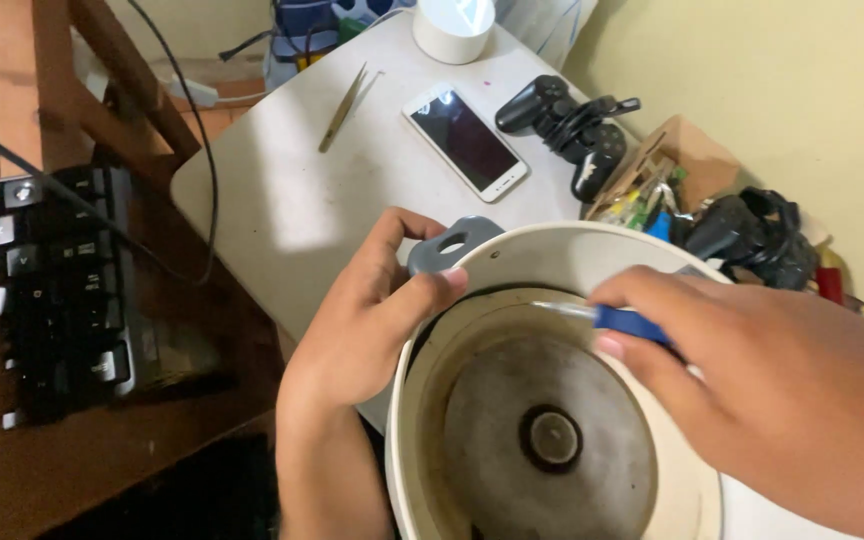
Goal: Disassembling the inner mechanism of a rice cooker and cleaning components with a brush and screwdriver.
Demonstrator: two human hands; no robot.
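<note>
Down at the rim of the cream plastic cooker body (512,262), your left hand (367,325) is clamped on, thumb pressed over the edge and fingers wrapped round the grey plastic hinge lug with the hole (449,242). Your right hand (742,365) is pinched tight around a blue-handled screwdriver (624,320), its clear shaft tip (552,309) reaching leftward across the opening, just inside the stained inner wall. Below it sits the round grey heating plate (552,425) with its dark centre button (551,438), grimy and brown-ringed. That cooker body rests at the near edge of the white rounded table (282,200), right under your hands. Further out, a white smartphone with a dark screen (465,141) lies flat, metal tweezers (343,107) to its left, a black game controller (567,125) to its right. A brown cardboard box of odds and ends (667,170) stands against the yellow wall. Off left, a black keyboard (62,290) rests on a dark wooden desk.
</note>
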